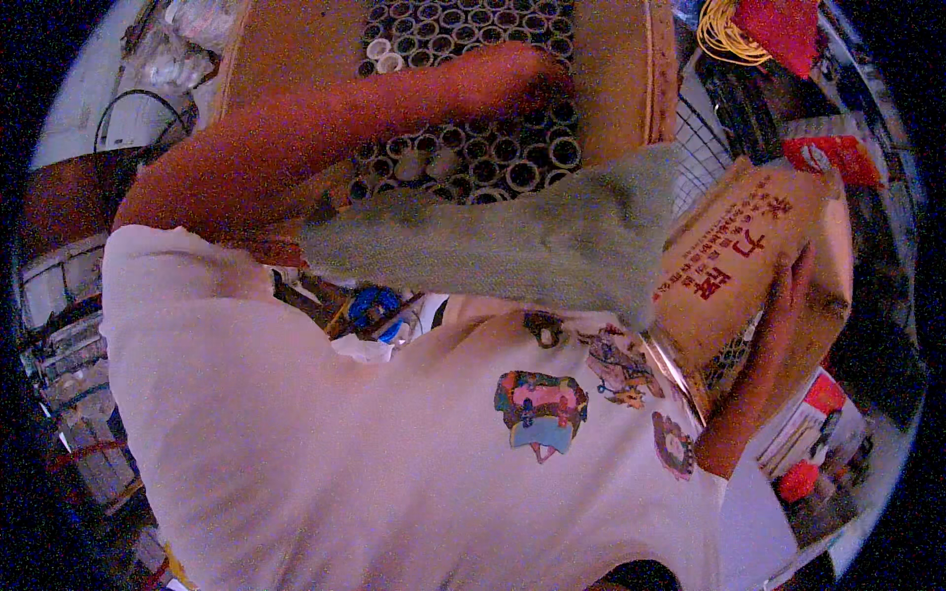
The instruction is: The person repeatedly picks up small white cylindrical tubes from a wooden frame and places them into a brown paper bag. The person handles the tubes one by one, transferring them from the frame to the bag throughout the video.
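Note:
My left hand (pixel 528 74) reaches across a cardboard box (pixel 292 66) and is over many round, open-ended tubes (pixel 521 173) packed upright in it. The fingers are dark and blurred, so whether they hold a tube is hidden. My right hand (pixel 787 295) lies against a brown cardboard piece or carton (pixel 739 236) with red printing, its fingers pointing away from me; its grip on the cardboard is unclear. A grey-green cloth (pixel 480 247) stretches between the tubes and my body. Two paler tube ends (pixel 388 60) show at the left of the pack.
A wire mesh (pixel 695 148) stands right of the box. Beyond it are a coil of yellow cord (pixel 720 33) and a red object (pixel 783 33). Clear plastic bags (pixel 177 66) lie at the upper left. Something blue (pixel 373 306) shows below the cloth.

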The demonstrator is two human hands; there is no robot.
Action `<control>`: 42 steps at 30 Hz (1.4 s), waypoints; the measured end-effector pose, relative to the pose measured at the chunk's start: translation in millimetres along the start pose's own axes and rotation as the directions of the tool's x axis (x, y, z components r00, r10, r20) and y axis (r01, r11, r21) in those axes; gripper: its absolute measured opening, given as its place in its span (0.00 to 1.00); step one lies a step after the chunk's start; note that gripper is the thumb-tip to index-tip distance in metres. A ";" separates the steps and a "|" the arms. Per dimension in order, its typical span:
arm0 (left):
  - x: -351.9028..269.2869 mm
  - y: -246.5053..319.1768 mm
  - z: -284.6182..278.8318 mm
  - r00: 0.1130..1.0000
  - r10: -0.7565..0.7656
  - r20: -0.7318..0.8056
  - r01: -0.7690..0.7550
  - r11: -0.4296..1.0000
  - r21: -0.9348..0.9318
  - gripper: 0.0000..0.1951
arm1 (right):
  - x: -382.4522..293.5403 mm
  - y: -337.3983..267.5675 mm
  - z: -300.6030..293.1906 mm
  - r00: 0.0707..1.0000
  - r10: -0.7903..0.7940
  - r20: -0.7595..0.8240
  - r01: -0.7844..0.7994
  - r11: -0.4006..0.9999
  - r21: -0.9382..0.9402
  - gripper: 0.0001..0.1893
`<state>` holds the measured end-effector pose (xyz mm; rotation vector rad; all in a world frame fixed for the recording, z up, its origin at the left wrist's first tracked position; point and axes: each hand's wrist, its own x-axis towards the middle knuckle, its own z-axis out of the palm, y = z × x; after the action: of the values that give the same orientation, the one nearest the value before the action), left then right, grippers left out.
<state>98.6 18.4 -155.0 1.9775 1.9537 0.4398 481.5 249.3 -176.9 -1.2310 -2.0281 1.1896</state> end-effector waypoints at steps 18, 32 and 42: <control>11.1 -32.3 31.8 0.994 -0.025 -0.104 0.050 0.969 0.244 0.15 | 16.0 38.2 3.5 0.987 -0.160 0.018 0.161 0.979 -0.122 0.32; 21.0 46.1 -83.1 0.805 -0.411 -0.428 -0.134 0.577 -0.805 0.19 | 27.9 52.1 48.6 0.968 -0.244 0.051 0.246 0.969 -0.032 0.38; 121.0 144.7 13.6 0.996 -0.091 0.016 0.060 0.513 -0.856 0.17 | -8.9 -58.3 -11.5 0.961 -0.181 0.210 -0.030 0.685 0.728 0.23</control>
<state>236.4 137.9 -105.2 1.1982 1.3486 1.1582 467.7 233.8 -120.5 -0.5918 -1.4560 1.9435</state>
